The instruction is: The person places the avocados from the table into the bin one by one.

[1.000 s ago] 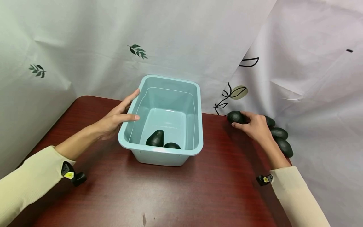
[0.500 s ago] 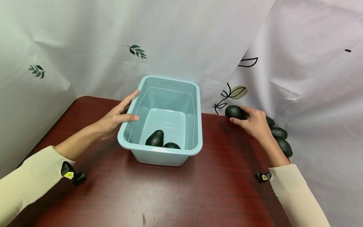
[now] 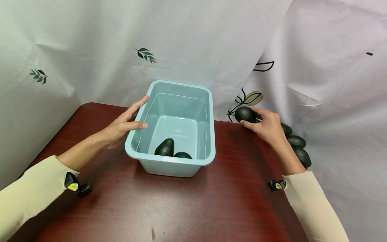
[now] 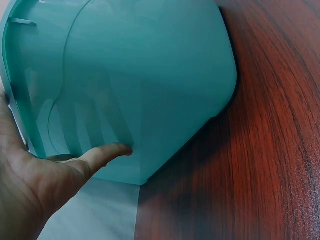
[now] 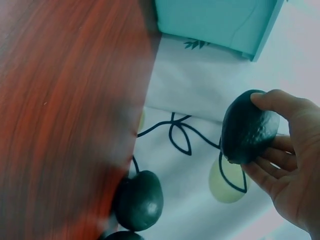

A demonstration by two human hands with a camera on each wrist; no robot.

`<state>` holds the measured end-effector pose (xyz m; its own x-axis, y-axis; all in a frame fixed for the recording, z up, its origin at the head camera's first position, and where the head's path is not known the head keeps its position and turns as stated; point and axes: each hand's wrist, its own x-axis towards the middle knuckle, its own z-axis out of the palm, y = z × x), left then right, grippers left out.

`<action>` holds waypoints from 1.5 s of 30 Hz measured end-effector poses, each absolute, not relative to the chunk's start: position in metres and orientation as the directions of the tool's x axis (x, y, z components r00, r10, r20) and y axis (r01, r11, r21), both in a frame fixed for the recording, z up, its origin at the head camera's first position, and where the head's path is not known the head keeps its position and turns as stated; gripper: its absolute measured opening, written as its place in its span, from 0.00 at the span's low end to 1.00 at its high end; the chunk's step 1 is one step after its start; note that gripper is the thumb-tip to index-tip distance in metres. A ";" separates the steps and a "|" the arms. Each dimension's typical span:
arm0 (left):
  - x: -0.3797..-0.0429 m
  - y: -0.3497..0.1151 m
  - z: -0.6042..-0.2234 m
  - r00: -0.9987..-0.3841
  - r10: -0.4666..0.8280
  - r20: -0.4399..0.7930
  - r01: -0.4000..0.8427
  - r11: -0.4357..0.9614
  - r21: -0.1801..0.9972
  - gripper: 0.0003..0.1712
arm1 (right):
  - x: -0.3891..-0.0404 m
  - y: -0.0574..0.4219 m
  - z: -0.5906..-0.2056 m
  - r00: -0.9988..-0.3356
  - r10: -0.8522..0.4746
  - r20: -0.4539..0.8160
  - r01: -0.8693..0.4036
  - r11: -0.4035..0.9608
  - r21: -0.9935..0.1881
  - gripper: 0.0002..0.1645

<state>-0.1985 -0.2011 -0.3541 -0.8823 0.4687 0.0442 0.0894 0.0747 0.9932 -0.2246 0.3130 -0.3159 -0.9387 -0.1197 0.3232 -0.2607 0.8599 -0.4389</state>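
My left hand (image 3: 122, 129) holds the left side of a pale blue plastic tub (image 3: 177, 168), its thumb lying over the rim in the head view. In the left wrist view a finger (image 4: 107, 154) lies along the tub wall (image 4: 160, 90). Two dark green avocados rest inside, one avocado (image 3: 165, 148) upright against the near wall and another avocado (image 3: 182, 155) partly hidden by the rim. My right hand (image 3: 266, 127) pinches a third avocado (image 3: 245, 114) between thumb and fingers, raised at the table's far right edge; the right wrist view shows this avocado (image 5: 245, 127) against the sheet.
Several more avocados (image 3: 297, 141) lie in a row along the right table edge, partly behind my right hand. White sheeting (image 3: 187, 40) with leaf prints hangs close behind the table (image 3: 169, 208). The tub stands between my hands.
My right hand has lifted the avocado up and to the left, away from the row. My left hand and the tub have stayed in place.
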 end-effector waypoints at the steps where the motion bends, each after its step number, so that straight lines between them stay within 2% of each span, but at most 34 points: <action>1: -0.199 -0.201 -0.354 -0.883 0.468 0.044 0.089 0.076 0.993 0.56 | -0.225 0.311 -0.315 -0.937 -0.123 0.327 -0.267 0.857 -0.440 0.44; 24: -0.199 -0.202 -0.355 -0.891 0.451 0.051 0.109 0.104 0.989 0.55 | -0.225 0.277 -0.305 -0.884 -0.198 0.423 -0.392 0.806 -0.443 0.39; 45: -0.202 -0.202 -0.359 -0.890 0.450 0.070 0.134 0.112 0.985 0.56 | -0.226 0.252 -0.298 -0.839 -0.262 0.477 -0.480 0.770 -0.421 0.39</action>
<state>-0.2019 -0.2024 -0.3591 -0.8901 0.4503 0.0701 0.1342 0.1120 0.9846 -0.2258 0.2523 -0.2980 -0.8390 -0.2623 0.4768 -0.4797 0.7700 -0.4207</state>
